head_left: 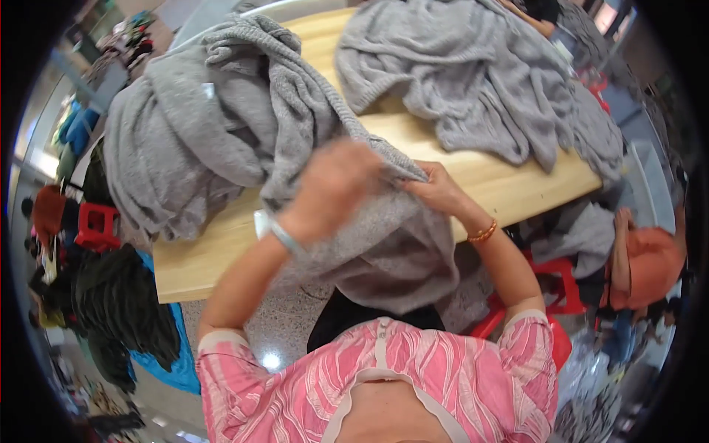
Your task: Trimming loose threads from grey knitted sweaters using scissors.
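A grey knitted garment [395,251] hangs over the near edge of a pale wooden table [193,269], and its lower part droops toward my lap. My right hand [434,188] pinches the ribbed edge of this garment between thumb and fingers. Just left of it, over the same edge, my left hand [336,184] is smeared by motion, so its fingers cannot be made out. A large heap of grey knitwear [170,125] lies at the left of the table, running into the piece at my hands. More grey knitwear [473,81] is spread across the far right.
To the left are a red stool [97,225] and a dark green clothing pile [118,303] on blue sheeting [181,354]. At right, a person in an orange top [646,266] sits near grey knitwear and a red stool [565,284]. Another person's arm [528,16] shows at the far edge.
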The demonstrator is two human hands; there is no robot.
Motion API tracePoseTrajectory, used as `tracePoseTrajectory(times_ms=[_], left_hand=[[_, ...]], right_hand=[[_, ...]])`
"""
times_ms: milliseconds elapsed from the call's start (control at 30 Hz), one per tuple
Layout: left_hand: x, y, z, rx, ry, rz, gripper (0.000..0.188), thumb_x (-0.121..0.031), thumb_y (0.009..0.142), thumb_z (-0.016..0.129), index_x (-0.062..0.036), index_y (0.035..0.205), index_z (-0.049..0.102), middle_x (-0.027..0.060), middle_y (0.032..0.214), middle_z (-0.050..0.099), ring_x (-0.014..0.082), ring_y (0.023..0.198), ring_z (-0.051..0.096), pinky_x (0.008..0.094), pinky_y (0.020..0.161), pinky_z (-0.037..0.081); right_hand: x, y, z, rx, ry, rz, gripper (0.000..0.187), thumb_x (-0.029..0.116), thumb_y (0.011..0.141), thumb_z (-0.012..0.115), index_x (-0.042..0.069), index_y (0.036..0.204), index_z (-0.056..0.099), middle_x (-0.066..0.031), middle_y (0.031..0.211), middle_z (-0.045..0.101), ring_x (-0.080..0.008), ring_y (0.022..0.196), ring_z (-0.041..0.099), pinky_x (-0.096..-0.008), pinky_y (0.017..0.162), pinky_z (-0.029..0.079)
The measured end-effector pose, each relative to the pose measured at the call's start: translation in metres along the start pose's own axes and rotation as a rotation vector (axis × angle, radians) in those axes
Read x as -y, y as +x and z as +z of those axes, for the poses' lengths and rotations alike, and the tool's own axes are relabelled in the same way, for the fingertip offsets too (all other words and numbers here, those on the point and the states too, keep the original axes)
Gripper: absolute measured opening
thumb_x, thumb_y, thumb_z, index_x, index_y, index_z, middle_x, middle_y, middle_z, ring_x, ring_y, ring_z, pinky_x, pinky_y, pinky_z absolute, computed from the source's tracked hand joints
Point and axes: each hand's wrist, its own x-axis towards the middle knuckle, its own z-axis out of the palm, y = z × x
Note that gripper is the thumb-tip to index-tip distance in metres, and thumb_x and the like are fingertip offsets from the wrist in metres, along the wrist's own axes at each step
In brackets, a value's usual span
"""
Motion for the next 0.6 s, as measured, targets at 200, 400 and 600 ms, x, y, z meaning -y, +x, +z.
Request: tracePoseTrajectory(times_ms=[200,400,600], left_hand=[[0.114,0.010,0.050,0.287,0.272,-0.139,0.079,0.009,0.071,0.051,-0.0192,0.143,0.032,0.0214,0.144,0.033,0.0368,0.110,0.053,0.0464,0.090,0.045],[0.056,0.088,0.141,0.593,0.074,-0.141,0.081,0.001,0.073,0.060,-0.0263,0.143,0.028,0.0250,0.145,0.027,0.0399,0.097,0.060,0.0446,0.079,0.051],[0.048,0.132,0.197,0.603,0.069,-0.235,0.025,-0.009,0.075,0.058,-0.0099,0.099,0.064,0.0179,0.113,0.059,0.0350,0.097,0.062,0.0441,0.083,0.050]], right_hand=[[0.027,-0.083,-0.065,0.093,-0.156,-0.120,0.032,0.001,0.079,0.067,-0.002,0.111,0.063,0.0055,0.090,0.062,-0.0038,0.083,0.050,-0.0209,0.074,0.043],[0.081,-0.184,-0.093,-0.038,-0.331,0.013,0.029,0.001,0.075,0.070,-0.004,0.103,0.065,0.0027,0.084,0.066,-0.0049,0.080,0.055,-0.0228,0.072,0.047],[0.106,-0.246,-0.106,-0.208,-0.315,0.108,0.040,0.001,0.071,0.070,-0.004,0.110,0.061,-0.0049,0.092,0.066,-0.0068,0.088,0.055,-0.0242,0.080,0.046]])
